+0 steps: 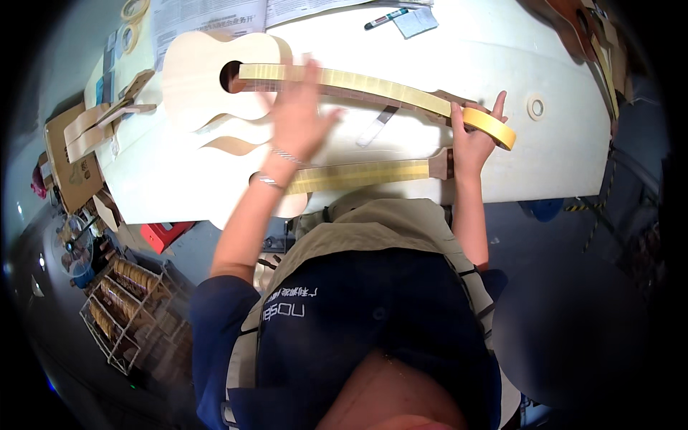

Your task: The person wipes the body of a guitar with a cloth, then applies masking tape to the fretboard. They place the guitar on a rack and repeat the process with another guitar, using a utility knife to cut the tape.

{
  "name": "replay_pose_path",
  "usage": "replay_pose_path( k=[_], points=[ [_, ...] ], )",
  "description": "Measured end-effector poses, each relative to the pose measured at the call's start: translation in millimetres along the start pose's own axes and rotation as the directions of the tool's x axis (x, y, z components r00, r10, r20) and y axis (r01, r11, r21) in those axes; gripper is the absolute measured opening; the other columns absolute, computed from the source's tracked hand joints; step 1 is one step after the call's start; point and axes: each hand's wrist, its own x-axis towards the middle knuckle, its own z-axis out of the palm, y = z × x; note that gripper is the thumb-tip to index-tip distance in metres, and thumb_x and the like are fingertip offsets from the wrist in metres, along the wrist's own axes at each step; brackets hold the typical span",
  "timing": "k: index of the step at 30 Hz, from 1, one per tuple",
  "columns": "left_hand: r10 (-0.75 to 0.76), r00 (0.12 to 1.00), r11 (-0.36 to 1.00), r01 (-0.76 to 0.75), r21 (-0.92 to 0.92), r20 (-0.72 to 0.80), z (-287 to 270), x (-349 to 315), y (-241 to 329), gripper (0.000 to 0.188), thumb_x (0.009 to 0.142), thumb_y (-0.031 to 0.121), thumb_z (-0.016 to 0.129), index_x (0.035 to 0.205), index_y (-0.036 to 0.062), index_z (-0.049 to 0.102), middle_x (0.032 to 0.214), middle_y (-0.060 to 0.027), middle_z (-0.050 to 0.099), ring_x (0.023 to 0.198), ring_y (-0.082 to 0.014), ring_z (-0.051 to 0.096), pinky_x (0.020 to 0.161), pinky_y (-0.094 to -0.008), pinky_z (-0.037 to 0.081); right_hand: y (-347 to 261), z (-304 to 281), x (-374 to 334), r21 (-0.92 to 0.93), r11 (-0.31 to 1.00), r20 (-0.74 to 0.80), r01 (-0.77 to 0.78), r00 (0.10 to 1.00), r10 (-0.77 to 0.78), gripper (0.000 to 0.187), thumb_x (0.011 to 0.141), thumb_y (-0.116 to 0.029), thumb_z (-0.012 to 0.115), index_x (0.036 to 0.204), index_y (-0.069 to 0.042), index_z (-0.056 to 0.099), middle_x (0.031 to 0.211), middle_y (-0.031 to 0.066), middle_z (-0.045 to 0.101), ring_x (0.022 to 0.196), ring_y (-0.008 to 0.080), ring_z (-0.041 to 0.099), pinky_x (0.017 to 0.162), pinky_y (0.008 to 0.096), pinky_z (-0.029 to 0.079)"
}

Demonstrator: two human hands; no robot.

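Two pale guitars (193, 79) lie here: left hand (297, 115) spread over the far neck (390, 89), right hand (473, 145) clamped on one yellow tape roll (493, 126).

Desk (545, 168): bright, glaring white. My left grip (297, 118): motion-blurred. Rack (122, 304) at lower left: dim, soft. Edges: fisheye-bent, fading to black.

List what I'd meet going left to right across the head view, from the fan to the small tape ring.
Fan, red box, upper pale guitar's round hole, left hand, marker pen, right hand, small tape ring.
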Motion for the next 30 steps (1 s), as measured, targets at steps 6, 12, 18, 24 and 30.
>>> replay_pose_path(
  k=[6, 12, 18, 24, 30],
  points=[
    [0.557, 0.744, 0.448, -0.643, -0.621, -0.369, 32.3, 8.4, 112.2, 0.055, 0.073, 0.027, 0.066, 0.12, 0.0028, 0.052, 0.124, -0.0173, 0.051, 0.12, -0.0351, 0.043, 0.099, -0.0445, 0.035, -0.1, 16.0, -16.7, 0.425, 0.866, -0.014, -0.262, 0.955, 0.296, 0.04, 0.088, -0.011, 0.056, 0.124, 0.001, 0.043, 0.113, 0.014, 0.056, 0.097, 0.0222, 0.056, 0.083, 0.0342, 0.048],
    [0.218, 0.943, 0.95, -0.264, -0.165, -0.253, 71.1, -20.4, 67.5, 0.017, 0.076, 0.023, 0.062, 0.074, 0.0062, 0.06, 0.083, -0.0065, 0.055, 0.078, -0.0232, 0.055, 0.061, -0.0338, 0.047, 27.2, 23.5, -12.7, 0.082, 0.991, -0.032, 0.108, 0.994, -0.105, 0.043, 0.098, -0.025, 0.043, 0.122, 0.01, 0.046, 0.133, 0.0217, 0.043, 0.107, 0.0327, 0.052, 0.091, 0.0362, 0.042],
    [-0.008, 0.998, 0.998, 0.012, -0.057, 0.064, 92.2, 10.3, 84.6, 0.022, 0.073, 0.018, 0.064, 0.091, 0.004, 0.067, 0.082, -0.0082, 0.063, 0.078, -0.0238, 0.061, 0.065, -0.0339, 0.05, 5.9, 13.3, -10.6, 0.153, 0.988, 0.023, 0.037, 0.999, -0.041, 0.045, 0.099, -0.027, 0.038, 0.123, 0.01, 0.046, 0.135, 0.0179, 0.042, 0.105, 0.0306, 0.054, 0.09, 0.036, 0.044],
    [0.166, 0.984, 0.957, -0.145, -0.252, 0.064, 47.6, 1.8, 60.0, 0.011, 0.07, 0.015, 0.067, 0.079, 0.0088, 0.063, 0.066, -0.0055, 0.064, 0.066, -0.0254, 0.064, 0.059, -0.0348, 0.049, 4.8, 9.7, -9.3, 0.217, 0.974, 0.056, 0.069, 0.995, -0.083, 0.038, 0.096, -0.023, 0.048, 0.11, 0.011, 0.055, 0.135, 0.0238, 0.04, 0.114, 0.0333, 0.049, 0.093, 0.0376, 0.042],
    [-0.098, 0.99, 0.47, -0.043, -0.882, -0.101, -0.1, -20.8, 45.4, 0.021, 0.075, 0.016, 0.071, 0.081, 0.0077, 0.052, 0.069, -0.0054, 0.065, 0.062, -0.02, 0.063, 0.055, -0.0316, 0.046, 5.0, 8.9, -20.0, 0.253, 0.961, 0.04, 0.11, 0.992, -0.123, 0.039, 0.096, -0.024, 0.048, 0.114, 0.01, 0.055, 0.136, 0.0222, 0.04, 0.116, 0.0326, 0.049, 0.095, 0.0373, 0.042]
  ],
)
